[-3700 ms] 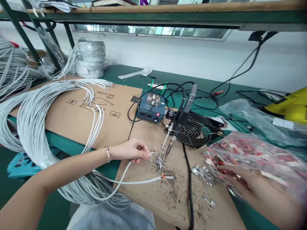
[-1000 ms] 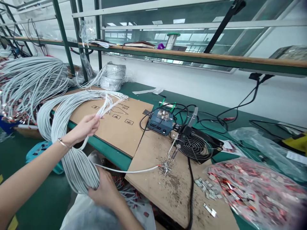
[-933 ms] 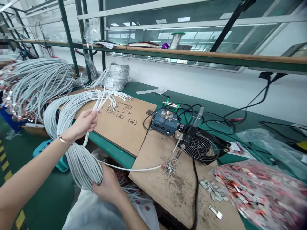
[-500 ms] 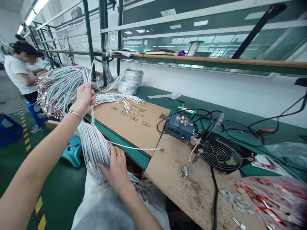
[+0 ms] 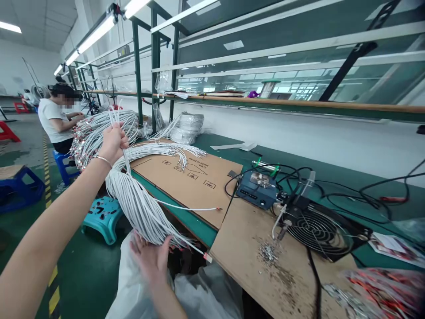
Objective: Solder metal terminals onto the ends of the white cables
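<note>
The right hand [image 5: 151, 262] has just come off the bundle [image 5: 142, 210] — half a second ago it was cupped round the side, and now it shows palm up, fingers spread, just under the lower end, though I can't tell whether it touches. The left hand [image 5: 114, 142] stays raised with its fingers closed on a few white cables [image 5: 127, 165] — seemingly the only firm hold left, while the bundle slopes down beside the counter [image 5: 201, 227].
</note>
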`<state>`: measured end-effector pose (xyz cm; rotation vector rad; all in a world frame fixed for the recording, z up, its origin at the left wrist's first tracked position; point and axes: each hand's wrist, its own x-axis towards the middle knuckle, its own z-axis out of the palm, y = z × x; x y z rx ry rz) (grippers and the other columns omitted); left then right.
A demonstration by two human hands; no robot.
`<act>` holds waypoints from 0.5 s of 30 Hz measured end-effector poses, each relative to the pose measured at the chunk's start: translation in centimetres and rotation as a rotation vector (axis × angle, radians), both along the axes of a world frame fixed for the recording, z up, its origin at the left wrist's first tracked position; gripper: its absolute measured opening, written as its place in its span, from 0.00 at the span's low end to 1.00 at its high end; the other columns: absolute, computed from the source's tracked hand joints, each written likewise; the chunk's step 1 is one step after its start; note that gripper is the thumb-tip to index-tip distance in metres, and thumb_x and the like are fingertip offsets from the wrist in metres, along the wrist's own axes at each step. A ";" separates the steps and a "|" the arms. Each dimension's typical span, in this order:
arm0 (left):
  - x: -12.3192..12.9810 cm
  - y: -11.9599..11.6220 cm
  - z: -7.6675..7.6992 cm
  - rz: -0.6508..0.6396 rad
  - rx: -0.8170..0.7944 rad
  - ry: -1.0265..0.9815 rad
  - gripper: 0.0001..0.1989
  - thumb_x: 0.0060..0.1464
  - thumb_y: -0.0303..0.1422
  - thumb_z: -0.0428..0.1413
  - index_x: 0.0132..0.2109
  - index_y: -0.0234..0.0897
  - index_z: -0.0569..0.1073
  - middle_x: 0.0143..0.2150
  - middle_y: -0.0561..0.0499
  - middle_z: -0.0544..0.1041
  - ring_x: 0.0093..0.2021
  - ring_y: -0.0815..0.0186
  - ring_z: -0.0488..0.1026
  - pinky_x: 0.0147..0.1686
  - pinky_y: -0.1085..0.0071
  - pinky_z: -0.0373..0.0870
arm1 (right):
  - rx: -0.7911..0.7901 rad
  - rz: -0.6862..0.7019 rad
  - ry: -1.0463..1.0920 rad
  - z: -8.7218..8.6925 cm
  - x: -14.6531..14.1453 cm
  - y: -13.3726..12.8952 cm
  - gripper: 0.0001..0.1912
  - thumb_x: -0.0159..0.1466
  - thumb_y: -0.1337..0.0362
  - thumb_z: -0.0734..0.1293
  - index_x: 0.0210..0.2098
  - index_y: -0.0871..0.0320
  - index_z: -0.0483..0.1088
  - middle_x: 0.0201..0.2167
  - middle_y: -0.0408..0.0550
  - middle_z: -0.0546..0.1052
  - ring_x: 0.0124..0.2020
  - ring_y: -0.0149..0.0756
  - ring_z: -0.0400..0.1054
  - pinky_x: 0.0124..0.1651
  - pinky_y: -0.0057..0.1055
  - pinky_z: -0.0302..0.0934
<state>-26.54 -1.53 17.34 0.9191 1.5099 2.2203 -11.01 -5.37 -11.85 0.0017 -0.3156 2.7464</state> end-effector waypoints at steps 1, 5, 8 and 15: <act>-0.5 -0.4 0.0 -0.010 -0.003 -0.005 0.07 0.63 0.30 0.39 0.40 0.33 0.58 0.20 0.58 0.46 0.17 0.76 0.41 0.18 0.78 0.39 | -0.039 -0.020 -0.012 0.4 0.0 0.3 0.42 0.59 0.44 0.26 0.47 0.63 0.53 0.63 0.57 0.30 0.62 0.38 0.44 0.60 0.41 0.42; -2.0 -1.7 0.3 -0.118 -0.041 0.007 0.05 0.61 0.30 0.43 0.38 0.33 0.59 0.20 0.58 0.45 0.18 0.76 0.39 0.19 0.78 0.37 | -0.178 -0.058 -0.053 2.6 0.3 0.0 0.29 0.64 0.49 0.36 0.53 0.62 0.48 0.61 0.49 0.20 0.63 0.36 0.32 0.60 0.38 0.46; -2.4 -2.6 0.8 -0.191 -0.081 0.038 0.05 0.61 0.28 0.42 0.39 0.32 0.60 0.20 0.57 0.45 0.17 0.77 0.40 0.18 0.78 0.36 | -0.259 -0.026 -0.084 4.9 0.8 -1.4 0.22 0.66 0.53 0.44 0.52 0.61 0.50 0.63 0.48 0.27 0.63 0.37 0.32 0.58 0.40 0.50; -4.4 -4.8 2.2 -0.241 -0.118 0.067 0.10 0.62 0.26 0.37 0.37 0.33 0.60 0.16 0.58 0.46 0.14 0.76 0.38 0.15 0.77 0.32 | -0.461 0.146 -0.186 13.6 1.0 -4.8 0.13 0.62 0.59 0.58 0.40 0.62 0.64 0.29 0.44 0.74 0.41 0.38 0.70 0.45 0.35 0.62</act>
